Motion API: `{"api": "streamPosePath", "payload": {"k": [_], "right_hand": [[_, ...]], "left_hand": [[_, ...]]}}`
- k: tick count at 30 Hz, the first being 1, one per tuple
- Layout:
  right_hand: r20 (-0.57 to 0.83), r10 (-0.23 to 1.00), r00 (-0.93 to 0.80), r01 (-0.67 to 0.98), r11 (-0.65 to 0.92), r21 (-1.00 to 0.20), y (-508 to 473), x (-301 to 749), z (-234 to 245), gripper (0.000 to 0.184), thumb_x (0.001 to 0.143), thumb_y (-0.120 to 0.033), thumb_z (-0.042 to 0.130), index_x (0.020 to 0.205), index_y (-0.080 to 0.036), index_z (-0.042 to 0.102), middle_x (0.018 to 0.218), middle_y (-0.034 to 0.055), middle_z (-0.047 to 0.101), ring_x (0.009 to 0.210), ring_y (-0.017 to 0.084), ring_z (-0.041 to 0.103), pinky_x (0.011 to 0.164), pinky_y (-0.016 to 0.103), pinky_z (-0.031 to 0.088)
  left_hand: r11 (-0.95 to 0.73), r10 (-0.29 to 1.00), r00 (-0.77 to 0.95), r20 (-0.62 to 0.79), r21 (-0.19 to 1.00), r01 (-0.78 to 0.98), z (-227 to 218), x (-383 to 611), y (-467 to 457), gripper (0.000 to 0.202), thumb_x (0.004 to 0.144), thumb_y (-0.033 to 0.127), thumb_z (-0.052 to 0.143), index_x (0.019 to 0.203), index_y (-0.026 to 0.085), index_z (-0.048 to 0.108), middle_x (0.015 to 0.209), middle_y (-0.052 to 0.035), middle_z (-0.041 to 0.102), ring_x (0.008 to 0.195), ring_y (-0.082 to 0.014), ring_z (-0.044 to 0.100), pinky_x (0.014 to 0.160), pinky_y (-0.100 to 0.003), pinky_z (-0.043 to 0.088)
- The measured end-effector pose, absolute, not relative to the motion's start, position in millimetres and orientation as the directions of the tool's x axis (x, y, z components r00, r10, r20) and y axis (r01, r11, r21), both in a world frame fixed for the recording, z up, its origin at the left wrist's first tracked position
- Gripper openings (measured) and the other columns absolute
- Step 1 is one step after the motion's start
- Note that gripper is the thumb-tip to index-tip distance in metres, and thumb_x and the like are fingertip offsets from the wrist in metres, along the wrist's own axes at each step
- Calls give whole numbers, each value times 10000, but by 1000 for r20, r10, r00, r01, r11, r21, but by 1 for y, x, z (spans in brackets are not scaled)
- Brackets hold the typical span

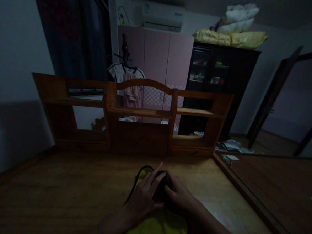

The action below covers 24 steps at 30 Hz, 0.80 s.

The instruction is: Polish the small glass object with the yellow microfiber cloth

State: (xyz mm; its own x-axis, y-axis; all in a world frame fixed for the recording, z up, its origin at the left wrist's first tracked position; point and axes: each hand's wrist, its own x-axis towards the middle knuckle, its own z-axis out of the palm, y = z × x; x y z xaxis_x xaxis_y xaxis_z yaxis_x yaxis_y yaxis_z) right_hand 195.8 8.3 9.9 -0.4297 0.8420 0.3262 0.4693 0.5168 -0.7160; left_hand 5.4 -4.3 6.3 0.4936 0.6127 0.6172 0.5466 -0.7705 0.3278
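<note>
A dark rounded object (162, 189) is between my two hands, too dim to name. My left hand (143, 196) lies over its left side, index finger pointing up and the other fingers bent against it. From the right, my right hand (181, 194) curls its fingers and thumb round the same object. Beneath both hands, a yellow fabric piece with black edging (161, 228) rests on the wooden surface (73, 193). The hands cover its middle, and whether the dark object is part of it I cannot tell.
Behind the surface stands a wooden shelf unit (140, 111) with small drawers. A raised wooden edge (249, 195) runs along the right. Farther back are a pink wardrobe (156, 56), a dark cabinet (239, 73) and hanging clothes (131, 83). The room is dim.
</note>
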Motion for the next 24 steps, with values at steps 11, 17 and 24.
{"api": "streamPosePath", "payload": {"k": [11, 17, 24], "right_hand": [[339, 847, -409, 576, 528, -624, 12, 189, 5, 335, 931, -230, 400, 1254, -201, 483, 947, 70, 699, 750, 171, 640, 638, 238, 442], [325, 887, -328, 731, 456, -508, 18, 191, 3, 225, 880, -225, 468, 1058, -177, 597, 820, 77, 721, 686, 185, 656, 596, 230, 408], [367, 877, -309, 712, 469, -523, 14, 192, 7, 164, 844, -229, 518, 969, -180, 613, 790, 55, 701, 679, 174, 631, 605, 229, 393]], "left_hand": [[-770, 610, 508, 609, 303, 561, 8, 4, -5, 901, 663, 145, 764, 1417, 225, 278, 1540, -141, 187, 1353, -314, 322, 1068, -490, 360], [-762, 609, 489, 624, 289, 580, 6, 5, -3, 891, 646, 136, 759, 1409, 223, 306, 1534, -136, 206, 1333, -319, 349, 1061, -487, 376], [-765, 594, 476, 649, 273, 583, 7, 4, -3, 872, 666, 159, 759, 1407, 215, 302, 1528, -131, 220, 1328, -310, 355, 1073, -463, 369]]}}
